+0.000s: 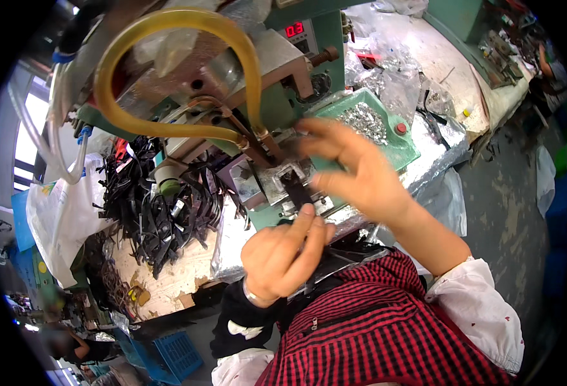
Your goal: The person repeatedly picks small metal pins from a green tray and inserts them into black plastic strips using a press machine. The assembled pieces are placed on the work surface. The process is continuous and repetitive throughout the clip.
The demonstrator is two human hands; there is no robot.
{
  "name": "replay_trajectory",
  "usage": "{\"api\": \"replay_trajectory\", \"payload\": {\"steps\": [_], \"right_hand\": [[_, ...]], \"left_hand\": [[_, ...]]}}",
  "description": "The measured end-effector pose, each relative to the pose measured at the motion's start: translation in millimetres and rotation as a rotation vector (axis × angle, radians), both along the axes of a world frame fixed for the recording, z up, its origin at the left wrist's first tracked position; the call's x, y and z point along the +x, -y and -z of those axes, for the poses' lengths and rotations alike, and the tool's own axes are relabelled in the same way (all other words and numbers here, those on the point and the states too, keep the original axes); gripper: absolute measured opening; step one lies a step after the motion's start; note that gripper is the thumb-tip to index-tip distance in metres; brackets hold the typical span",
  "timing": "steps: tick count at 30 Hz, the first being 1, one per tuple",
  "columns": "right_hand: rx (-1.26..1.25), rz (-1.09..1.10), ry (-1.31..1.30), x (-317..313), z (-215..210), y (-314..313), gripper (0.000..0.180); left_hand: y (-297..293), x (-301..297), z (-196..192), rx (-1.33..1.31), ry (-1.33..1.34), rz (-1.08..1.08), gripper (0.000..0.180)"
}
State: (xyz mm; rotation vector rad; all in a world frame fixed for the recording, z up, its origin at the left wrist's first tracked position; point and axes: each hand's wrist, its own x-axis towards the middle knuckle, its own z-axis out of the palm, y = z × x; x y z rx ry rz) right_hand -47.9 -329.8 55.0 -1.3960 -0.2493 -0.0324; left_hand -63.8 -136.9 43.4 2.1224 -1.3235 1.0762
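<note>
A short black strap (pixel 298 195) lies on the small metal fixture (pixel 274 186) of a green bench press. My left hand (pixel 282 257) is closed at the strap's near end, the index fingertip on it and the thumb hidden. Just right of the fixture, my right hand (pixel 364 170) is in the air with fingers spread and fingertips smeared by motion. No object shows in it. Behind it sits a green tray (pixel 399 151) with many small shiny metal pieces (pixel 364 122).
A pile of black straps (pixel 168 219) lies left of the press. A thick yellowish hose (pixel 179 16) loops above the fixture. A red button (pixel 400 128) sits on the tray's right side. Clear plastic bags (pixel 396 77) lie behind. A blue crate (pixel 171 357) stands at lower left.
</note>
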Motion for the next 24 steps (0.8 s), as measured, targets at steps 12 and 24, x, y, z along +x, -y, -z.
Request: {"api": "replay_trajectory", "payload": {"steps": [12,24], "right_hand": [[-0.914,0.679,0.048,0,100,81,0.019],[-1.179,0.789,0.431,6,108,61,0.008]], "left_hand": [[-6,12,26,-0.076,-0.044,0.062,0.032],[-88,-51,1,-0.150,-0.116,-0.444,0.026]]}}
